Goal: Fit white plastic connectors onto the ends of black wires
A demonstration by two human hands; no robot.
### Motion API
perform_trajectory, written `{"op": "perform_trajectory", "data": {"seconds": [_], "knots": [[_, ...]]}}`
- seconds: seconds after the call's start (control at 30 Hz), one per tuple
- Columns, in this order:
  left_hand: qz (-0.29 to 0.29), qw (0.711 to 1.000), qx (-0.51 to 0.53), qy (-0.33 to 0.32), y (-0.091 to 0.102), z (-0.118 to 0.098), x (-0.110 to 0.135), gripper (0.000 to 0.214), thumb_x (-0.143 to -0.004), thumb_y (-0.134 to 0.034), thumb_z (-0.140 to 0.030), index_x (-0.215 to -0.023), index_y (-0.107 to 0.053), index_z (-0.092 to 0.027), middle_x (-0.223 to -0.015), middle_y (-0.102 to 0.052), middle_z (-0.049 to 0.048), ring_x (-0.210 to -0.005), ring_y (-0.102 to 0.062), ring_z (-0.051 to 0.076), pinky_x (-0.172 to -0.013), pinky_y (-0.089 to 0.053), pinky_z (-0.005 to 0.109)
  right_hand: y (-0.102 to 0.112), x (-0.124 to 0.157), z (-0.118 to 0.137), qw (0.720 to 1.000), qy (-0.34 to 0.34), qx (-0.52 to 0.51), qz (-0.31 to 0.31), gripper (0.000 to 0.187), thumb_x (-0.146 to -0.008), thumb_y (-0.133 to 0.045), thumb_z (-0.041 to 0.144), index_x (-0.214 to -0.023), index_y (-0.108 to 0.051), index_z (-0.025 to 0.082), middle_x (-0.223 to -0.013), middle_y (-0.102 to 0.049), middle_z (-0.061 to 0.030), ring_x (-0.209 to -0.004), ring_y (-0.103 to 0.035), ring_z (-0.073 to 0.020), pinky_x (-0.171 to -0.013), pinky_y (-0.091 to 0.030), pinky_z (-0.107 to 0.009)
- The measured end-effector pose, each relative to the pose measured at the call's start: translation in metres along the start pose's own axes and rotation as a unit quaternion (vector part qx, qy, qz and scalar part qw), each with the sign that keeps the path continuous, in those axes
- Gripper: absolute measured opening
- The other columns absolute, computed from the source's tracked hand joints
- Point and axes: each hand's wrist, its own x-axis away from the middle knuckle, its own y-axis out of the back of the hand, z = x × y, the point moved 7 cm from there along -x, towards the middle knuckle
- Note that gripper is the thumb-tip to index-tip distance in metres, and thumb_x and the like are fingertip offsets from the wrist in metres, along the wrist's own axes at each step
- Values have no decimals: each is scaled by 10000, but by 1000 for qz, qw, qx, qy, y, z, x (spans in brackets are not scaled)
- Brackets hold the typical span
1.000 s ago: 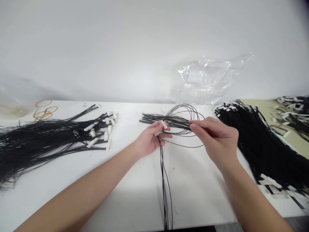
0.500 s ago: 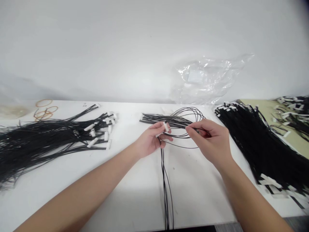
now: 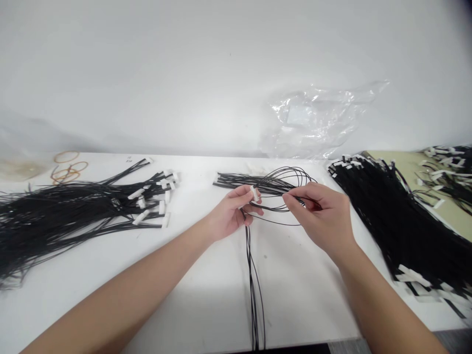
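Between the thumb and fingers of my left hand [image 3: 236, 211] is a small white connector [image 3: 254, 193]. Several black wires [image 3: 251, 275] hang from beneath that hand down toward the table's front edge. My right hand [image 3: 319, 209] is closed in a pinch on a thin black wire [image 3: 307, 199], just right of the connector; the wire's tip is too small to make out. Behind both hands lies a loose bunch of black wires [image 3: 236, 181], with white ends at its left and curved loops at its right. The hands are apart.
A pile of black wires with white connectors [image 3: 92, 206] covers the table's left side. A thick black wire bundle [image 3: 398, 226] lies at right. Orange rubber bands [image 3: 66, 174] sit at back left. A clear plastic bag [image 3: 320, 123] is at the wall. More wires [image 3: 448, 172] rest far right.
Both hands keep almost the same place and grip. The wire loops behind them have shifted slightly.
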Motion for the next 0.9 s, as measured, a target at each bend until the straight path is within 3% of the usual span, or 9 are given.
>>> {"op": "perform_trajectory", "data": {"seconds": [0.13, 0.37, 0.53, 0.6, 0.7, 0.8, 0.9], "knots": [[-5, 1000, -17, -12, 0, 1, 0, 202, -752, -649, -324, -791, -534, -164, -853, -520, 19, -700, -614, 128, -386, -310, 156, 1, 1, -3, 999, -36, 6, -5, 113, -685, -623, 249, -615, -644, 163, -474, -351, 39, -461, -305, -53, -449, -278, -212], [-8, 998, -50, -37, 0, 2, 0, 187, -768, -635, -315, -836, -532, -174, -864, -531, 18, -716, -614, 126, -388, -318, 152, -2, 5, -12, 986, -160, -33, 21, 154, -674, -632, 283, -611, -625, 142, -454, -408, 30, -433, -272, -41, -376, -222, -178], [-28, 997, -58, -39, 2, 2, 0, 210, -753, -652, -310, -870, -532, -184, -902, -551, 27, -715, -615, 131, -386, -320, 155, -4, 6, -14, 985, -165, -41, 35, 179, -690, -623, 292, -606, -613, 134, -465, -424, 25, -417, -280, -38, -354, -206, -171], [-35, 997, -58, -37, 2, 2, 0, 217, -748, -658, -308, -876, -533, -185, -899, -558, 29, -709, -614, 130, -385, -320, 156, -4, 4, -12, 993, -116, -17, 32, 173, -706, -615, 282, -606, -612, 141, -457, -407, 30, -425, -286, -43, -369, -232, -177], [-35, 997, -57, -36, 2, 2, 0, 211, -749, -656, -315, -863, -541, -180, -885, -556, 23, -708, -615, 125, -383, -316, 154, -2, 2, 2, 996, 46, 75, 10, 133, -741, -597, 255, -654, -633, 161, -524, -481, 16, -470, -352, -53, -443, -310, -190], [-25, 998, -54, -29, 2, 2, -1, 202, -755, -650, -325, -852, -558, -174, -863, -555, 19, -701, -615, 115, -392, -314, 152, -6, 8, 17, 960, 210, 184, -4, 106, -769, -597, 225, -845, -669, 207, -708, -609, 2, -556, -471, -57, -500, -336, -188], [-18, 999, -42, -21, 2, 4, -1, 205, -747, -659, -324, -850, -574, -168, -848, -563, 25, -688, -616, 110, -403, -311, 151, -12, 14, 22, 927, 288, 240, 4, 151, -782, -606, 208, -915, -659, 257, -759, -631, 20, -628, -536, -55, -527, -335, -183]]}}
